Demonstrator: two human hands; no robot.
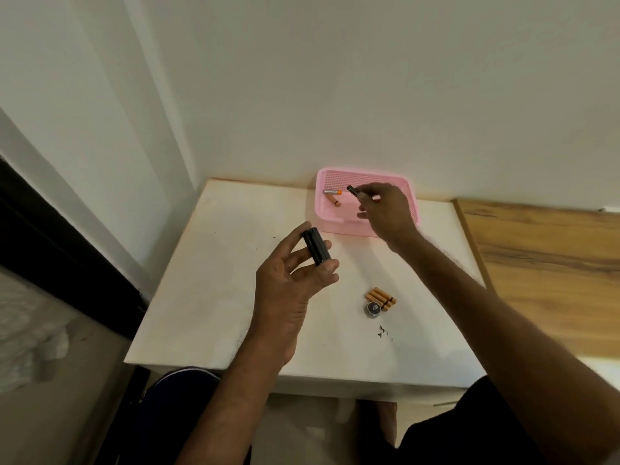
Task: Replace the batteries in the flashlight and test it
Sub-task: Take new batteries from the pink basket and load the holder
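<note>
White table pushed into a room corner, plain white wall behind it. A wood-grain surface butts against the table's right edge. A dark frame runs diagonally at far left, with pale floor below it. A few small dark marks sit on the tabletop near the front right.

Left hand is raised over the table's middle. Its thumb and fingers grip the black flashlight body, which is tilted with one end pointing up and away.

Right hand reaches over the pink basket at the table's back edge, against the wall. Its fingertips pinch a small dark cylinder, and the other fingers are loosely spread. Can't tell whether that piece is a battery: too small and blurred.

Two loose batteries lie inside the basket on its left side, one silver-and-orange and one orange, close together.

Four orange batteries lie side by side, touching, on the table's front right. A round metal cap lies just beside them on the near side, flat face up.

The person's lap in dark clothing shows below the table edge.
</note>
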